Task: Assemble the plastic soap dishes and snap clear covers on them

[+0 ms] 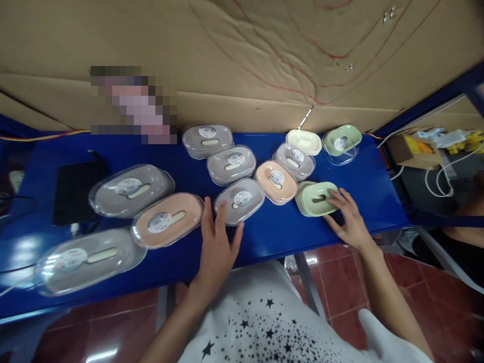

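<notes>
My left hand reaches over the front of the blue table with its fingers spread. Its fingertips lie between a peach oval plastic box and a grey oval box, one finger overlapping the grey box's left end. My right hand is at the right end of a light green oval box, fingers over its rim and thumb low at the near side. That green box shows no clear cover or label. Another peach box and a grey box, both labelled under clear covers, stand just behind it.
Further grey boxes stand on the blue table, several at left. A cream tray and a labelled green box sit at the back. A black device lies left. Cardboard backs the table; another person's arm shows right.
</notes>
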The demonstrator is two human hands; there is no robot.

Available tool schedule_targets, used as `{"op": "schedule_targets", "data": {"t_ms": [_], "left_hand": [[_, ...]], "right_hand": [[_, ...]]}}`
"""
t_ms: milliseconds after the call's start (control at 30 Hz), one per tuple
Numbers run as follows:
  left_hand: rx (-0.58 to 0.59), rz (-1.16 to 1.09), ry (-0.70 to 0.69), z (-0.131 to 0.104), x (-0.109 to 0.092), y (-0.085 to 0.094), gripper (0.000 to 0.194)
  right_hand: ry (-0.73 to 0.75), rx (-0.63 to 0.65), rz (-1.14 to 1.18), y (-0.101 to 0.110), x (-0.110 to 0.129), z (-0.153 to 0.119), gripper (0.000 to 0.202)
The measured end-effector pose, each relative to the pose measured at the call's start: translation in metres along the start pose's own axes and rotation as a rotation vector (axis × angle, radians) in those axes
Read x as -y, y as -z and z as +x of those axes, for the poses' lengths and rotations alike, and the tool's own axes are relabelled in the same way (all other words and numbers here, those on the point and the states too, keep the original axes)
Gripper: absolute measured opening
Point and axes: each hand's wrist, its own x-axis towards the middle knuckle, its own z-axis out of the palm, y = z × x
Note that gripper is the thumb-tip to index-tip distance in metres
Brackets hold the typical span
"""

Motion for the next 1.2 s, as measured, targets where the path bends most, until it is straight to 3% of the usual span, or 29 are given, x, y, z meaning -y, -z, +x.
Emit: {"op": "schedule_targets", "data": {"t_ms": [133,233,367,567,700,833,900,1000,1033,1133,1200], "left_hand": [[-0.103,0.057,-0.168,-0.009,-0.009,0.002,0.084],[-0.113,0.026,-0.310,-0.017,-0.017,0.001,0.071],[-0.017,-0.056,-0.391,-0.017,-0.026,-0.001,0.047],[0.148,-0.160,-0.434,-0.013,-0.028,-0.001,0.045],[0.277,-0.188,-0.500,-0.015,-0.027,-0.003,0.044],[0.358,-0.130,-0.556,-0.016,-0.027,-0.006,0.045],[0.398,-0.073,-0.578,-0.014,-0.026,-0.006,0.041],[0.422,-0.017,-0.581,-0.014,-0.020,-0.001,0.031],[0.418,-0.010,-0.577,-0.014,-0.017,0.001,0.029],[0.398,-0.014,-0.569,-0.018,-0.008,0.011,0.028],[0.398,-0.027,-0.548,-0.023,-0.001,0.016,0.029]], "right_hand": [[0.009,-0.033,-0.161,-0.007,0.003,0.006,0.059],[-0.053,-0.064,-0.313,-0.009,0.007,0.002,0.052],[-0.083,-0.031,-0.390,-0.013,0.016,0.001,0.055],[0.018,0.110,-0.213,-0.007,0.026,0.011,0.061],[0.074,0.199,-0.191,-0.004,0.057,0.005,0.060],[0.160,0.270,-0.101,-0.021,0.105,-0.007,0.059],[0.230,0.270,-0.023,-0.027,0.114,-0.004,0.057],[0.231,0.055,-0.001,-0.022,0.083,0.024,0.046],[0.174,-0.063,-0.060,-0.017,0.062,0.039,0.042],[-0.009,-0.226,-0.177,-0.006,-0.016,0.094,0.043],[-0.069,-0.299,-0.232,-0.005,-0.061,0.125,0.060]]}}
